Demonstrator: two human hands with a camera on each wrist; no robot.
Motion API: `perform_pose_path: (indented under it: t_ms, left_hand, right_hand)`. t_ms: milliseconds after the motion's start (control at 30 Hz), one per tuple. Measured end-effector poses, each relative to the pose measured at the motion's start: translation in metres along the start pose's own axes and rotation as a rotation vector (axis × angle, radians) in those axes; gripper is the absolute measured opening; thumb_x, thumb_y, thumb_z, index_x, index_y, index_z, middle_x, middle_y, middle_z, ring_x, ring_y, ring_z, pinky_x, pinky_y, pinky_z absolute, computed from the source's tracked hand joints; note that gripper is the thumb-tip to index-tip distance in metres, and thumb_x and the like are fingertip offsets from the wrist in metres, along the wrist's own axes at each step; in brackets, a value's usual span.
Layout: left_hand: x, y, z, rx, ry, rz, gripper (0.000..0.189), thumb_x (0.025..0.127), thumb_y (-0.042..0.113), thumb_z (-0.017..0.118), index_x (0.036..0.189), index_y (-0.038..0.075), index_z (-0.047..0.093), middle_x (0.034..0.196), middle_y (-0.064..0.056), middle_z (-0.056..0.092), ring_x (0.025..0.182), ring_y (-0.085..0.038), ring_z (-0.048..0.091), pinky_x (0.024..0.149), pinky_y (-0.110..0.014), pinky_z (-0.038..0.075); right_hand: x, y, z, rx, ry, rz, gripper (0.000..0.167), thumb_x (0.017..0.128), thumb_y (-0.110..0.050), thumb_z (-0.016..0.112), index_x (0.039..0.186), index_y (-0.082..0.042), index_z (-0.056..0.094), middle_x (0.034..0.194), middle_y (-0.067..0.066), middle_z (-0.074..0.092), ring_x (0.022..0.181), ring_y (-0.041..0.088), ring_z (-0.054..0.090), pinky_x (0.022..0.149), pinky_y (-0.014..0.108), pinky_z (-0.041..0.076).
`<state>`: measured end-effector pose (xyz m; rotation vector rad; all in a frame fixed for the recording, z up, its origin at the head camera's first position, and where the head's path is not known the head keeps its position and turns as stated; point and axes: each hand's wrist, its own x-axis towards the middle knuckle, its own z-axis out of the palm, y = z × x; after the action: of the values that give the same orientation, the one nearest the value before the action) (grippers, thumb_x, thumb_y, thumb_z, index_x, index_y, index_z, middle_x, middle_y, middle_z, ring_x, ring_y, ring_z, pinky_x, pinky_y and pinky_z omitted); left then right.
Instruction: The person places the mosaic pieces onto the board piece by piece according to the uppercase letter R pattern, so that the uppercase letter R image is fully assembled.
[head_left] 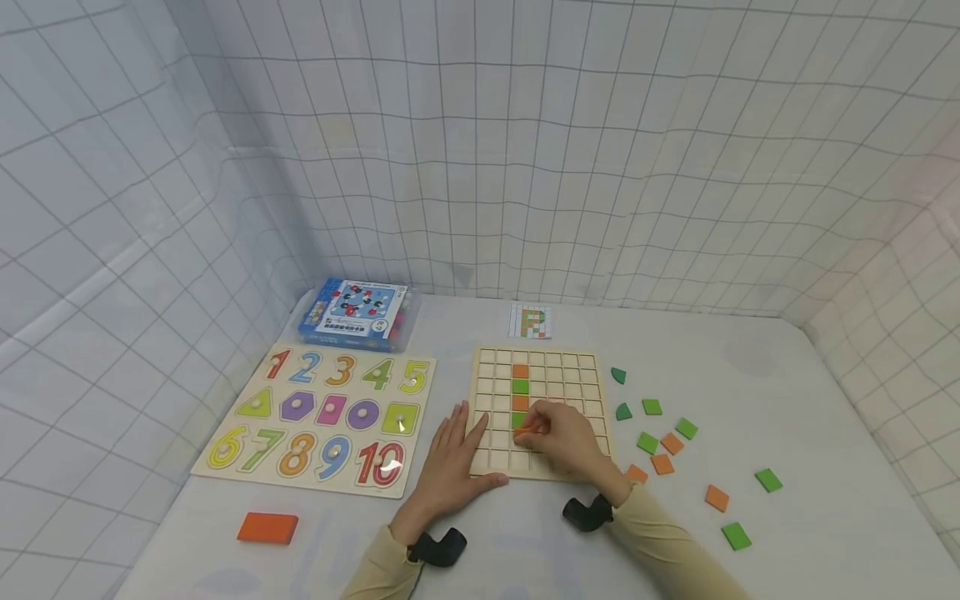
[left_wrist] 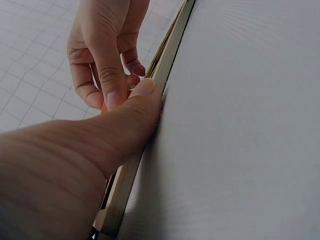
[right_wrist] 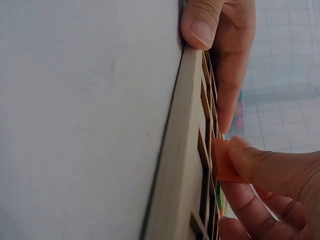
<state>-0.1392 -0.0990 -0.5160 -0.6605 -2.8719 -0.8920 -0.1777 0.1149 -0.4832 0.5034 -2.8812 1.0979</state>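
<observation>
I see right hand [head_left: 562, 433] pinching orange tile [right_wrist: 225, 162] at grid board [head_left: 570, 377]; left hand [head_left: 452, 465], fingers straight, thumb on board's near edge. Open tabletop [head_left: 517, 542] just past that edge.

Soft, diffuse light fills the head view evenly, the checked cloth [head_left: 480, 150] shading from cool blue-grey at left to faint pink at right, while small white glints flare on the glossy number board [head_left: 311, 427]. Both wrist views are dimmer and greyer: in the left, a soft shadow falls beside the wooden grid [left_wrist: 125, 195] onto the white table [left_wrist: 250, 125]; in the right, the background cloth blurs pale.
</observation>
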Motion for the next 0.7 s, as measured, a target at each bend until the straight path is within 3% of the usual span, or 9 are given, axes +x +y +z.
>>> perform_pose_path:
  t_ms: [400, 700]
  left_hand:
    - [-0.0001, -0.0013, 0.001, 0.0, -0.002, -0.002, 0.092, 0.077, 0.052, 0.071, 0.147, 0.005, 0.034, 0.153, -0.025, 0.013, 0.142, -0.034, 0.006, 0.113, -0.047, 0.007]
    - [-0.0002, -0.0015, 0.0013, 0.0, -0.003, -0.002, 0.091, 0.078, 0.052, 0.071, 0.146, 0.005, 0.035, 0.153, -0.025, 0.013, 0.142, -0.035, 0.006, 0.113, -0.047, 0.008]
  right_hand:
    - [-0.0002, -0.0036, 0.0012, -0.069, -0.001, -0.012, 0.017, 0.074, -0.033, 0.081, 0.075, -0.023, 0.068, 0.068, -0.017, 0.055, 0.059, 0.005, 0.046, 0.052, 0.024, 0.039]
    - [-0.0007, -0.0004, 0.0014, -0.13, -0.006, -0.114, 0.017, 0.076, -0.032, 0.08, 0.069, -0.023, 0.066, 0.069, -0.016, 0.056, 0.065, 0.006, 0.047, 0.057, 0.024, 0.04]
